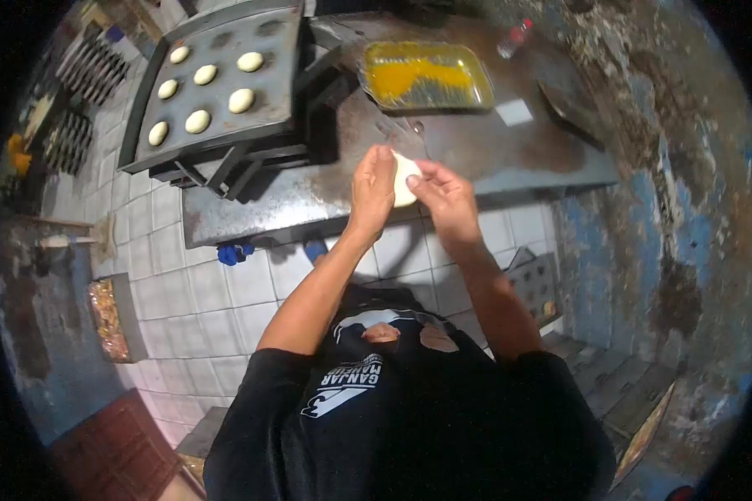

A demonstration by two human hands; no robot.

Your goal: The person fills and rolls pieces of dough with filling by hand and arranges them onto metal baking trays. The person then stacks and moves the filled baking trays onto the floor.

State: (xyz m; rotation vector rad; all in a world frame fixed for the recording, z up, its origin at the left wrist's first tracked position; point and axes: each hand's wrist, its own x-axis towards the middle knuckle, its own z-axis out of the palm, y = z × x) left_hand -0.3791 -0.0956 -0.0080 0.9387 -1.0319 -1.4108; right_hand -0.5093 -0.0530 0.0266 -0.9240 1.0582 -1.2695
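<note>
Between my two hands, above the front edge of the metal table, is a flattened piece of pale dough. My left hand supports it from the left, fingers pointing up and pressed together. From the right, my right hand pinches it, with the thumb lying on its face. Beyond my hands stands a glass baking dish with a yellow, wet-looking layer in it. At the upper left, a dark baking tray carries several round dough pieces in loose rows.
The tray rests on a raised metal frame. A spoon, a white paper square, a plastic bottle with a red cap and a dark flat board lie on the table. A worn wall bounds the right side.
</note>
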